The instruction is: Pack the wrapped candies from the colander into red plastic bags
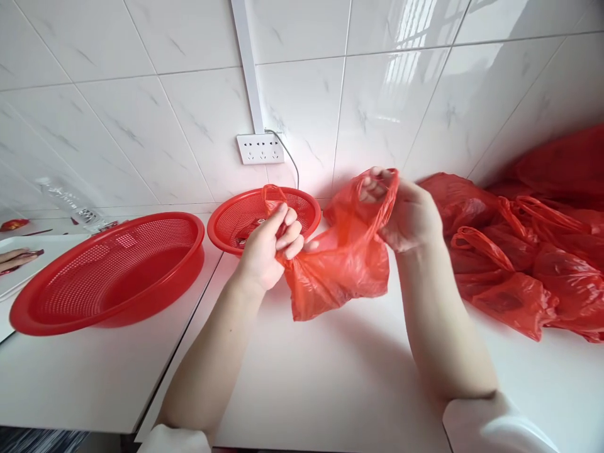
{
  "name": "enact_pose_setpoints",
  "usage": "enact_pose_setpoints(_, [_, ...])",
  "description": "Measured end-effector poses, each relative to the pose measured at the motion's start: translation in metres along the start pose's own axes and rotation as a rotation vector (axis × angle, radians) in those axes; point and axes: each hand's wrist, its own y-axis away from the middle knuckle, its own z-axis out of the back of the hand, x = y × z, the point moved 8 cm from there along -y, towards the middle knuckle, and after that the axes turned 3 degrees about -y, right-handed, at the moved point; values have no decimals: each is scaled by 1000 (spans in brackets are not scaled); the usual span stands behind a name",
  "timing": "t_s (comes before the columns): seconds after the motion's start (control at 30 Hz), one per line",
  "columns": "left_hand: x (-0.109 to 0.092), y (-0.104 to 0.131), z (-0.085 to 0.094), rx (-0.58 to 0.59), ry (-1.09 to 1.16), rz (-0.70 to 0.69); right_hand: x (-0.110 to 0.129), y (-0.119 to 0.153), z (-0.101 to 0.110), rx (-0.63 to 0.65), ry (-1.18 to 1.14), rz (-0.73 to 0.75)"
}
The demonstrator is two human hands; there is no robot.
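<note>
A thin red plastic bag (pixel 340 270) hangs between my two hands, above the white table. My left hand (pixel 274 245) is closed around one side of it, with a handle loop poking up past the fingers. At the other side, my right hand (pixel 406 211) has its fingers curled through the other handle and grips it. What the bag contains, if anything, cannot be made out. Just behind my left hand stands a small red plastic basket (pixel 221 220) with some small dark-red items at its bottom, partly hidden by the hand.
A large red basket (pixel 141 270) stands to the left, tilted-looking in view. Several filled red bags (pixel 514 289) are heaped at the right. A clear bottle (pixel 75 204), a white tray (pixel 51 244) and another person's hand (pixel 16 259) are at far left. A socket strip (pixel 260 149) is on the wall.
</note>
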Motion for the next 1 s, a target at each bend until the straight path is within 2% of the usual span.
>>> enact_pose_setpoints(0.07, [3,2,-1,47,-54,64,-5,12,-30,147,-138,-131])
enact_pose_setpoints(0.13, [4,7,-15,186,-232,76,1,27,-59,300,-148,-150])
enact_pose_setpoints(0.2, [5,13,-28,297,-442,66,15,43,-83,467,-23,-55])
enact_pose_setpoints(0.27, [7,16,-33,329,-567,68,29,54,-94,572,139,85])
enact_pose_setpoints(0.37, [13,17,-26,281,-509,157,36,56,-92,586,281,195])
enact_pose_setpoints(0.53, [28,19,-13,286,-274,368,3,40,-78,504,193,-24])
enact_pose_setpoints(0.67, [30,14,-1,221,-190,403,-13,30,-67,437,81,-106])
enact_pose_setpoints(0.8, [30,9,9,206,-134,425,-6,18,-45,270,25,-86])
enact_pose_setpoints(0.87, [28,7,10,222,-112,406,0,17,-40,235,60,-75])
enact_pose_setpoints(0.93, [27,6,7,246,-91,395,-1,20,-45,281,109,-112])
enact_pose_setpoints(1.0, [28,6,2,276,-76,407,-8,27,-58,402,135,-175])
